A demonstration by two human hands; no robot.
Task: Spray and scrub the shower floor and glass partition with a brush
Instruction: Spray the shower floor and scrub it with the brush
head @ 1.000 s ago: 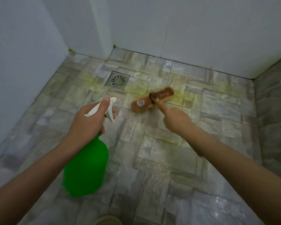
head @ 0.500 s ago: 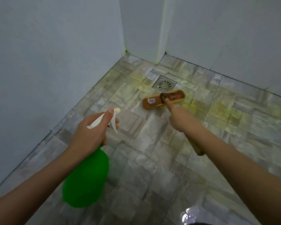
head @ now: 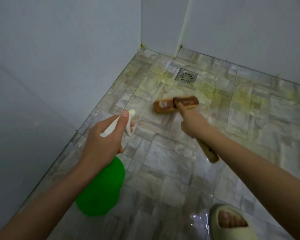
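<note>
My left hand [head: 104,141] grips the white trigger head of a green spray bottle [head: 102,187], nozzle aimed forward over the floor. My right hand [head: 191,122] grips the wooden handle of a brown scrub brush [head: 164,105], index finger stretched along the handle toward the head. The brush head lies bristles-down on the wet, yellow-stained tile floor [head: 171,161], a little in front of the round metal drain [head: 186,77]. The handle's end sticks out behind my right wrist.
Pale walls [head: 59,66] close in on the left and at the back, with a white corner strip [head: 182,28] running down to the floor. My foot in a beige slipper [head: 232,224] stands at the bottom right on shiny wet tile.
The view has swung left and down, so the left wall fills more of it and my slipper has come into sight. The brush sits slightly nearer the left wall; both grips are unchanged.
</note>
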